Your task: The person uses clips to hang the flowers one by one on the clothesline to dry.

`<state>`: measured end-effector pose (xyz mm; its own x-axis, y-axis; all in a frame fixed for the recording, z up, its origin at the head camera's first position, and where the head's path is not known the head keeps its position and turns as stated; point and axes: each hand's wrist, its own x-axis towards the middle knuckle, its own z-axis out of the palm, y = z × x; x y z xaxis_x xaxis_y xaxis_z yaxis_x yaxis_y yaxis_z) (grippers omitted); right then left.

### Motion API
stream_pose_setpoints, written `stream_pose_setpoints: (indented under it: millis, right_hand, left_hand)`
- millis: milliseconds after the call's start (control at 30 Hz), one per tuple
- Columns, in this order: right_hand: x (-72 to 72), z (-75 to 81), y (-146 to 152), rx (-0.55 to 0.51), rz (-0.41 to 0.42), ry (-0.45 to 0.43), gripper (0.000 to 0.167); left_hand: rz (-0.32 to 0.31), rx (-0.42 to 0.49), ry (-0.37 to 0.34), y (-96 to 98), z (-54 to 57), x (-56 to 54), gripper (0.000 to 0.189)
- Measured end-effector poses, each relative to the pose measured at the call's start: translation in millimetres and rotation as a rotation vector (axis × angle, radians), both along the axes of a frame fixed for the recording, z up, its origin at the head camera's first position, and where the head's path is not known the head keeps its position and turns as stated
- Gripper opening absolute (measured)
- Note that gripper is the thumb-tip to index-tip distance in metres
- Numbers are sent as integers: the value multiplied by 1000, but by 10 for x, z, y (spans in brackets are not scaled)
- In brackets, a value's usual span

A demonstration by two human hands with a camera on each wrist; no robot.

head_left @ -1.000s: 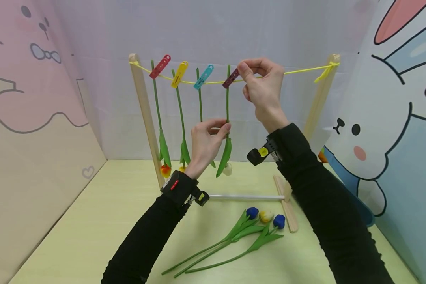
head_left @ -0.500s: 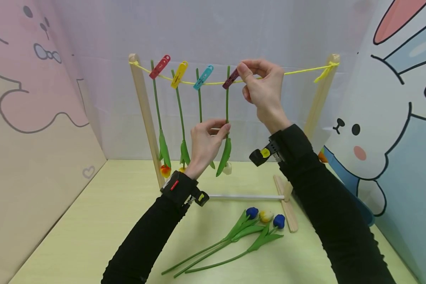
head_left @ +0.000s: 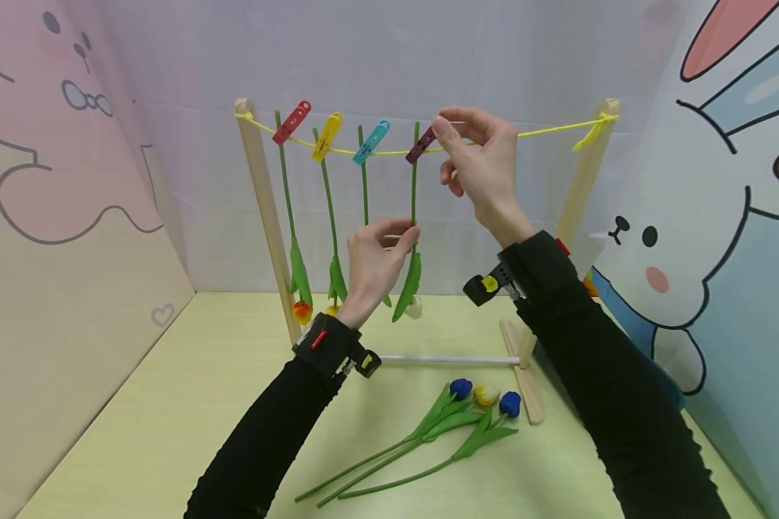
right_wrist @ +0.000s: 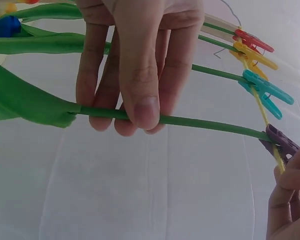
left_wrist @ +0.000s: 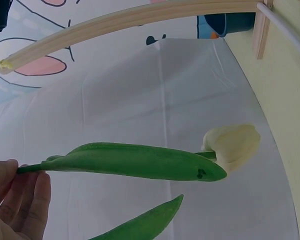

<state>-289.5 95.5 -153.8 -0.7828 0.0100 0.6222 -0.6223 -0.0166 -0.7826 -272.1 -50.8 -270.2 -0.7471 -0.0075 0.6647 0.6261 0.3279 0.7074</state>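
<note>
My left hand (head_left: 379,263) pinches the green stem of a white artificial tulip (left_wrist: 232,147) between thumb and fingers, just above its leaf. The flower hangs head down. Higher up, my right hand (head_left: 483,155) holds the end of a dark purple clothespin (head_left: 420,145) between thumb and forefinger, its other fingers loosely bent. That clothespin sits on the yellow line (head_left: 539,132), across the top of the tulip's stem. To its left, red (head_left: 292,122), yellow (head_left: 327,137) and blue (head_left: 371,142) clothespins hold hanging tulips; the left hand partly hides these flowers.
Two wooden posts (head_left: 260,194) carry the line, joined low down by a white rod (head_left: 448,360). Blue tulips (head_left: 509,404) and a pale yellow tulip (head_left: 486,394) lie on the table (head_left: 136,404) in front. A blue container (left_wrist: 235,24) stands at the right.
The right wrist has shifted slightly right and down, and the hand's lower fingers have loosened a little while the fingertips stay at the clothespin. The left hand has hardly moved.
</note>
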Motion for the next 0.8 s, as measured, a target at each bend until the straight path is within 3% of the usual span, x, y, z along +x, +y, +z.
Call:
stream_pose_setpoints:
  millis: [133,433,667,800]
  right_hand:
    - [24,-23,13,97,-56,28,34]
    - [100,-95,74,131,-97,56,37]
    - [131,-240,213,115,-127,216,33]
    - [167,-351,313,80,-132,256,26]
  left_hand:
    - [1,2,-9,-6,2,-3,23]
    - [-5,9,-16,-38,-60,31,30]
    - [0,37,70,-66,-161,130,35]
    - [15,-26,133,-90,-236,209,30]
